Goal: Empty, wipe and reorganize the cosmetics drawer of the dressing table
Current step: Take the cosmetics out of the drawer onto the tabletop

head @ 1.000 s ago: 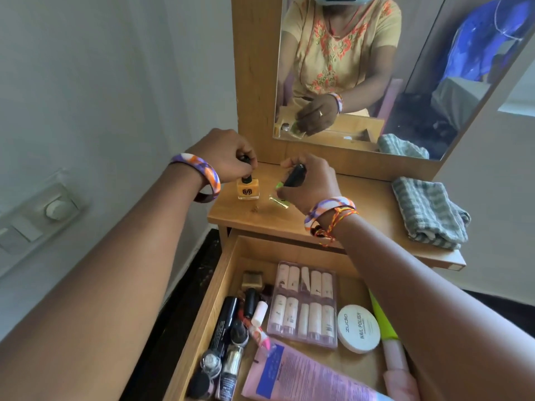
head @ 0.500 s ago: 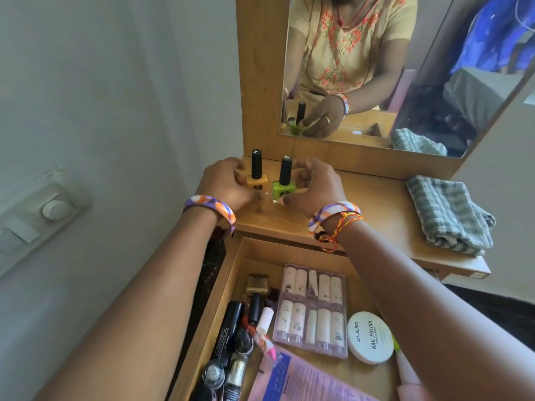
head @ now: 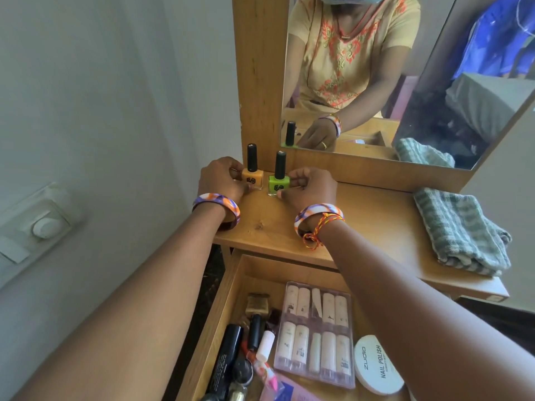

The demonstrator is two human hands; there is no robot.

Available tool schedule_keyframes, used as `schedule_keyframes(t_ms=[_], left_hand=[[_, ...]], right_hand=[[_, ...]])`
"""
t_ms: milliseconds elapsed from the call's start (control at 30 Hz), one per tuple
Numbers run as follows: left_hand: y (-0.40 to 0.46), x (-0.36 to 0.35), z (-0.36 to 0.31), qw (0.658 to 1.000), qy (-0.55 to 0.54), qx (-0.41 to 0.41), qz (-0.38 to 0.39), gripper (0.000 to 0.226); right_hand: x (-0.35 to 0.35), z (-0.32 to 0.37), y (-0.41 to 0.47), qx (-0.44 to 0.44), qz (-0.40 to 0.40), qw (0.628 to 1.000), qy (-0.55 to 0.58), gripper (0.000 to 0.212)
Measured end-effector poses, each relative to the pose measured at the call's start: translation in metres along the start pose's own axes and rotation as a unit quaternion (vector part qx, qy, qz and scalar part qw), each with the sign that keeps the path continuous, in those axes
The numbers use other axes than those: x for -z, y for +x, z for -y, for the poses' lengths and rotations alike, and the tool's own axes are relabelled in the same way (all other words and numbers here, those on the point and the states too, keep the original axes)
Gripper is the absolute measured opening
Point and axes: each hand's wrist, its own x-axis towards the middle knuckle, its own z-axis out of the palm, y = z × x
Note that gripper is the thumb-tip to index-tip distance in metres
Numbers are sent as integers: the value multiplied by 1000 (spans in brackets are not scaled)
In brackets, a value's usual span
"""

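Note:
Two nail polish bottles with black caps stand upright side by side on the dressing table top [head: 362, 227], near the mirror's frame. My left hand [head: 221, 179] grips the base of the orange bottle [head: 252, 176]. My right hand [head: 308, 189] pinches the base of the green bottle [head: 278, 183]. Below, the wooden drawer [head: 231, 287] is pulled open. It holds a clear box of small cream bottles [head: 315, 332], a white round nail polish remover tub [head: 375, 369], black tubes [head: 227, 363] and a pink packet [head: 286, 393].
A folded grey-green checked cloth [head: 463, 233] lies on the right of the table top. The mirror [head: 390, 76] rises behind the bottles. A white wall with a switch plate [head: 43, 224] is on the left.
The green bottle went from tilted in my right hand to standing upright beside the orange one. Both hands dropped from the caps to the bottles' bases.

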Motion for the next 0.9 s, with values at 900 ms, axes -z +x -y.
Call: schedule_keyframes(t_ms=[900], left_hand=[[38, -22, -5, 998, 1, 18, -52, 30]], right_hand=[[-12, 3, 37, -58, -41, 997, 24, 23]])
